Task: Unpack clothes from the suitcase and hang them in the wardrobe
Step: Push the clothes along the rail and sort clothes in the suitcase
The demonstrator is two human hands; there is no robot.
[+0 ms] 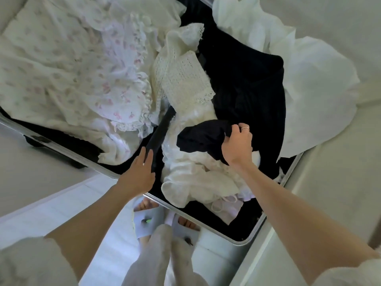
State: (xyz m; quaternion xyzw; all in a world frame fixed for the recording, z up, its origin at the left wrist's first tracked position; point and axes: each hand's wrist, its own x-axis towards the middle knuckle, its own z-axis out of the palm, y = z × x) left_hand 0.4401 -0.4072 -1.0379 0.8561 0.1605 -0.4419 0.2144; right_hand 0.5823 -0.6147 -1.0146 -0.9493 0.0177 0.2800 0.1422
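From the head view I look straight down into an open suitcase [243, 240] with a silver rim, lying across most of the frame, its black lining visible along the near edge and in the middle. My right hand [237, 148] is closed around a black garment [200, 139], fingers curled over a bunched fold of it just right of centre; a thin ring [245, 128] sits on one finger. The black garment lies on top of a heap of cream ruffled clothing [195, 180] in the near right half of the case. My left hand [140, 172] is flat with fingers straight and together, holding nothing, its fingertips touching a black divider strap [158, 133] that runs diagonally along the middle of the case. Left of that strap, a white floral-print garment [72, 75] with lace trim fills the left half and spills toward the near rim. A cream crochet-knit piece [181, 75] lies in the centre, just far of the black garment. More dark fabric [247, 83] occupies the far right part of the case (I cannot tell whether it is lining or another garment). White cloth [309, 83] is draped over the right rim, well apart from both hands. At the near edge, below the rim, my feet in pale slippers [148, 221] stand on a white floor [61, 207]. The wardrobe is not in view.
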